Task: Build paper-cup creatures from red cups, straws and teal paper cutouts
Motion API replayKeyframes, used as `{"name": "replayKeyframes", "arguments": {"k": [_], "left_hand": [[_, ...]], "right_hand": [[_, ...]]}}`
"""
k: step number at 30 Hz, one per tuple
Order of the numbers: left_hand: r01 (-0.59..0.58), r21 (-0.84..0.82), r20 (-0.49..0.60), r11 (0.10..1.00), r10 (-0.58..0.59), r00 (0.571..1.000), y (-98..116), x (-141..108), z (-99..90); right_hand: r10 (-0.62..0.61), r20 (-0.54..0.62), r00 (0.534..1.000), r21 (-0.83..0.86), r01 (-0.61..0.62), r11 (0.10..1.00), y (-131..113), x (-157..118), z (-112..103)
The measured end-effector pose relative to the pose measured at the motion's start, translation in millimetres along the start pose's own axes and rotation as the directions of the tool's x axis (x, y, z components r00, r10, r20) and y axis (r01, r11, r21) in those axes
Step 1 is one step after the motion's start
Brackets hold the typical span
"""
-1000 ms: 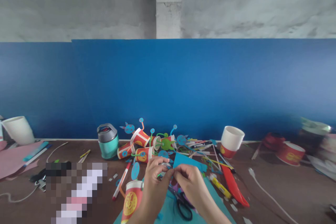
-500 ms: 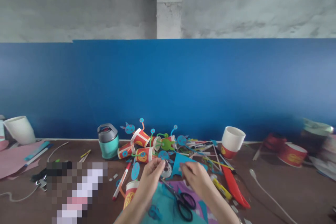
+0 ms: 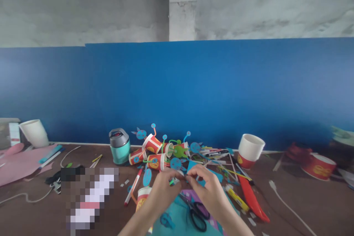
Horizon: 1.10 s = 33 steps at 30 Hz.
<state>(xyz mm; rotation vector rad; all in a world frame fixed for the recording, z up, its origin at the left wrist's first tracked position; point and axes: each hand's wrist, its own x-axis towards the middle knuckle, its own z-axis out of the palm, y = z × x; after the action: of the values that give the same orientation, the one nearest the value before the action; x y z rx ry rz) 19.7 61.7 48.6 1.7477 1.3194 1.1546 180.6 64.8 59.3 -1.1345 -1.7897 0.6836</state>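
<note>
My left hand [image 3: 168, 185] is closed, thumb and fingers pinched at a small round whitish roll of tape [image 3: 181, 173], mostly hidden behind the fingers. Its fingertips nearly meet those of my right hand [image 3: 204, 183], also pinched; whatever it grips is too small to make out. Just below the hands, black-handled scissors [image 3: 199, 217] lie on teal paper [image 3: 181, 225] and purple paper. A curled blue paper piece [image 3: 166, 220] rests left of the scissors. Beside my left forearm stands a red-and-white paper cup [image 3: 143, 193] with a blue oval cut-out [image 3: 147, 177] above it.
Several decorated paper cups [image 3: 156, 161] lie piled behind the hands, next to a teal flask [image 3: 120, 151]. Right of them are pens, straws, a stacked white cup [image 3: 251, 147], a yellow glue tube [image 3: 237, 199] and a red curved sheath-like object [image 3: 253, 199]. A blue partition [image 3: 193, 88] stands behind.
My hands have come together, the right moving left to meet the left at the roll. The roll is now more hidden. The whole view has shifted slightly, so the table things appear further right.
</note>
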Motion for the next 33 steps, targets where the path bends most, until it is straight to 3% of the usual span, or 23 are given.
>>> {"name": "replayKeyframes", "arguments": {"k": [2,4,7,10,12,14,16,19,22,25,33], "left_hand": [[0.032,-0.060,-0.034,0.998,-0.034,0.999,-1.3,8.1,-23.0],[0.050,-0.067,-0.148,0.996,-0.060,0.987,-12.7,16.5,-51.2],[0.207,0.105,-0.329,0.973,-0.163,0.930,-47.5,22.1,-87.8],[0.444,0.187,-0.248,0.876,-0.395,0.884,-83.0,17.6,-100.6],[0.462,0.012,-0.151,0.887,-0.455,0.877,-94.5,13.1,-95.5],[0.445,-0.133,-0.054,0.886,-0.455,0.889,-92.7,10.4,-84.2],[0.418,-0.185,-0.005,0.890,-0.426,0.905,-79.3,9.3,-71.1],[0.286,-0.328,0.093,0.901,-0.270,0.958,-48.4,5.3,-52.9],[0.210,-0.295,0.108,0.932,-0.186,0.977,-20.0,-4.3,-37.6],[0.205,-0.212,0.117,0.955,-0.184,0.976,-3.8,-14.1,-25.7],[0.196,-0.143,0.061,0.970,-0.189,0.980,0.1,-17.4,-14.4]], "right_hand": [[0.037,-0.063,0.997,0.016,-0.036,0.999,1.8,1.2,-2.6],[0.101,-0.094,0.990,0.050,-0.096,0.994,4.5,3.0,-4.2],[0.175,-0.068,0.982,0.111,-0.166,0.980,10.1,5.7,-3.0],[0.243,-0.030,0.970,0.153,-0.236,0.960,16.9,7.1,1.2],[0.282,-0.019,0.959,0.165,-0.275,0.947,20.4,7.5,3.6],[0.299,-0.017,0.954,0.178,-0.292,0.940,22.4,7.9,4.5],[0.299,-0.024,0.954,0.202,-0.289,0.936,23.4,8.5,4.2],[0.280,-0.028,0.960,0.229,-0.267,0.936,24.9,9.8,3.0],[0.248,0.005,0.969,0.251,-0.241,0.937,27.6,10.7,3.3],[0.239,0.066,0.969,0.318,-0.248,0.915,30.0,10.4,5.4],[0.210,0.161,0.964,0.370,-0.256,0.893,31.7,8.5,9.1]]}}
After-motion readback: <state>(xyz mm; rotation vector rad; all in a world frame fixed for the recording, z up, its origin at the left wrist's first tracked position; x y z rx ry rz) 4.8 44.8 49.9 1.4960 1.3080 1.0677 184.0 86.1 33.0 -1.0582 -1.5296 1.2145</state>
